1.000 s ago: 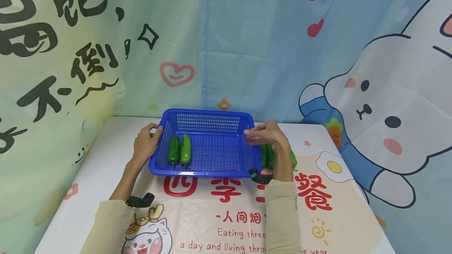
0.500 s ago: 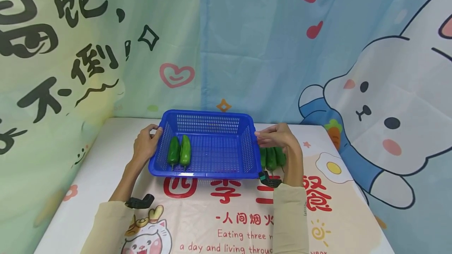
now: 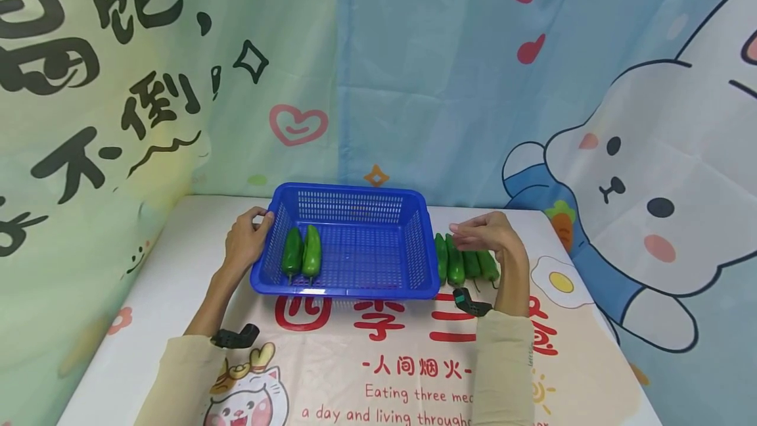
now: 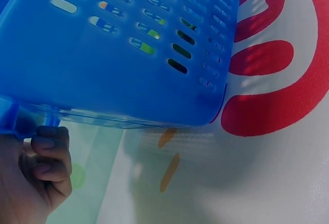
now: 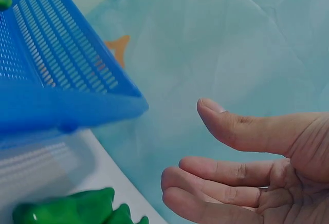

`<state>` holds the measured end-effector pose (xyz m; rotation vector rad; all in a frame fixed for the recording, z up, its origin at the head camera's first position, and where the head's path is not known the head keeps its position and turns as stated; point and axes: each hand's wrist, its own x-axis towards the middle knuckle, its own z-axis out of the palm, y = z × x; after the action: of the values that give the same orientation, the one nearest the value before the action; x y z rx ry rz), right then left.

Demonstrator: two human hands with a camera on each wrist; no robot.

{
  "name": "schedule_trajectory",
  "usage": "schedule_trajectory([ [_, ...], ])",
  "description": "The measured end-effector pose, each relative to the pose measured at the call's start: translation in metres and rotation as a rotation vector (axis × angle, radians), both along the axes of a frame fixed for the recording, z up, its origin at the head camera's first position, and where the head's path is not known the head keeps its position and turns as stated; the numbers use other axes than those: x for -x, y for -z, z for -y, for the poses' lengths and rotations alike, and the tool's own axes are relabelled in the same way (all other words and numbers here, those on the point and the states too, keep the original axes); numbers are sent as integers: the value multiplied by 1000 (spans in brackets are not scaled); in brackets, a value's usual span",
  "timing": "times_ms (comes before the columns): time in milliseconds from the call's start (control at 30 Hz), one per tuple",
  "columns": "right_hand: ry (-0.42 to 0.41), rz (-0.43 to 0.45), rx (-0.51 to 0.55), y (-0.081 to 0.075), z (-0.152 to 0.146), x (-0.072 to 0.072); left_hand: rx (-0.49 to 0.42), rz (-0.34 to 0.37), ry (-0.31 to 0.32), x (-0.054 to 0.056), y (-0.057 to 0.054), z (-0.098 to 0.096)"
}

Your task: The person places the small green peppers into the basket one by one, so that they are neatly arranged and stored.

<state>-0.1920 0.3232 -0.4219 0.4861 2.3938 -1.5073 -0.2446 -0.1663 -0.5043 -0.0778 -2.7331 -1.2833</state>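
Note:
A blue plastic basket (image 3: 367, 252) with slotted walls stands on the table, two green peppers (image 3: 311, 252) lying side by side at its left end. My left hand (image 3: 245, 238) grips the basket's left rim; the left wrist view shows fingers (image 4: 51, 170) curled under the rim. Off the basket's right side, my right hand (image 3: 487, 232) hovers over a row of several green peppers (image 3: 455, 267) on the table. Its thumb (image 5: 239, 131) stands apart from the loosely bent fingers, and nothing is between them. The hand partly covers the tops of these peppers in the head view.
A printed cloth with red lettering (image 3: 384, 331) covers the table (image 3: 148, 294). Behind it hangs a curtain (image 3: 414, 84) with cartoon pictures. Each forearm wears a dark wrist camera (image 3: 236, 336) near its sleeve.
My right hand has moved from over the basket's right rim out to the right, above the row of peppers, uncovering more of them. The left hand and basket have stayed put.

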Motion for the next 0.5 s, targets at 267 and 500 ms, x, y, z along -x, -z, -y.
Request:
schedule_trajectory([
  [267,23,11,-32,7,-16,-5,20,-10,-5,2,1,1],
  [500,22,47,-88,14,-35,-11,9,-3,-4,2,2,1],
])
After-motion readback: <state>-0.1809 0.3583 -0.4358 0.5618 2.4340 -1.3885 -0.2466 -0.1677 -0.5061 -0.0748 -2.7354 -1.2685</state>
